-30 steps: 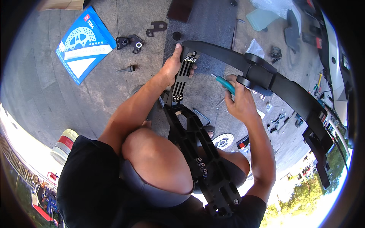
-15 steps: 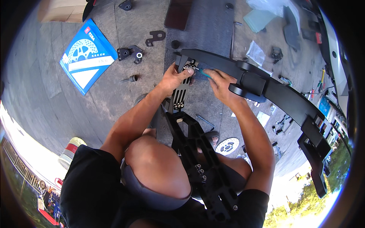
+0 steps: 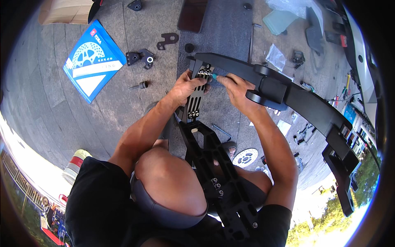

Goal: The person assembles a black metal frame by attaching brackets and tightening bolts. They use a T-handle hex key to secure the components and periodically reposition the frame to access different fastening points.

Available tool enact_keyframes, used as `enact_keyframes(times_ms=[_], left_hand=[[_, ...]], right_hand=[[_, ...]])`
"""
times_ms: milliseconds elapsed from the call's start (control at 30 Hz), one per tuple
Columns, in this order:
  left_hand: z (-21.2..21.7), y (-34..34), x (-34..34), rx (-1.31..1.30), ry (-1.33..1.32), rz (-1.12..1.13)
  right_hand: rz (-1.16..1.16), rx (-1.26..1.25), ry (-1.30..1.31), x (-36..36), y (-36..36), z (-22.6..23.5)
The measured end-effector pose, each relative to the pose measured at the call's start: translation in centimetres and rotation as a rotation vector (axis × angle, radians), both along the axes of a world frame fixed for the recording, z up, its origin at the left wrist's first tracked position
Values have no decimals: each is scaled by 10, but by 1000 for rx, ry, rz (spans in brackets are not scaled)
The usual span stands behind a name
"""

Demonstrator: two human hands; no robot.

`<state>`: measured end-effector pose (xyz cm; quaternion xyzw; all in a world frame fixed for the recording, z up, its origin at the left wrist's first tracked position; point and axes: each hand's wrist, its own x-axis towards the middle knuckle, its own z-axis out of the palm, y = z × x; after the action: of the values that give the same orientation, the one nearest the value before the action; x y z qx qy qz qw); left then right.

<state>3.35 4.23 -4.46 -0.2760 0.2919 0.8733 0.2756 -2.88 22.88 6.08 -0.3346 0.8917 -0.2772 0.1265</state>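
A black metal frame [image 3: 200,144] runs up from my lap, with a slotted plate [image 3: 196,96] at its far end. Several silver bolt heads [image 3: 204,72] sit in a row near the plate's top. My left hand [image 3: 185,88] is wrapped round the plate, its thumb lying across it just below those bolts. At the plate's right side, my right hand [image 3: 238,91] pinches a slim teal tool [image 3: 214,76], its end close to the bolts. My fingers cover most of the tool, so its kind is unclear. A long curved black arm [image 3: 230,64] extends rightward from the frame's top.
A blue package [image 3: 96,61] with a disc picture lies at left. Dark brackets [image 3: 168,41] and a knobbed bolt [image 3: 143,85] are on the paving. Right of my knees lie a brake disc [image 3: 245,157] and a long metal rod [image 3: 222,131]. A phone-like dark slab [image 3: 192,15] rests on a mat.
My left thumb has slid down from the bolts, uncovering them. My right fingers have shifted forward along the teal tool, and less of it shows.
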Motion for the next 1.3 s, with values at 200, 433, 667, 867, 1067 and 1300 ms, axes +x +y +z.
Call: enact_keyframes(times_ms=[200,433,667,867,1067,1300], left_hand=[[14,1,-2,-71,-87,21],[8,2,0,-15,-20,33],[-3,4,-2,-40,4,-6],[-5,12,0,-113,12,54],[-9,14,3,-125,72,77],[-5,12,0,-161,102,57]], right_hand=[[-154,54,-134,6,0,-20],[-278,-41,-177,16,5,-32],[-183,152,184,20,-1,-28],[-272,270,-134,15,-13,-11],[-394,280,-137,21,-20,-15],[-586,276,-157,31,-26,-22]])
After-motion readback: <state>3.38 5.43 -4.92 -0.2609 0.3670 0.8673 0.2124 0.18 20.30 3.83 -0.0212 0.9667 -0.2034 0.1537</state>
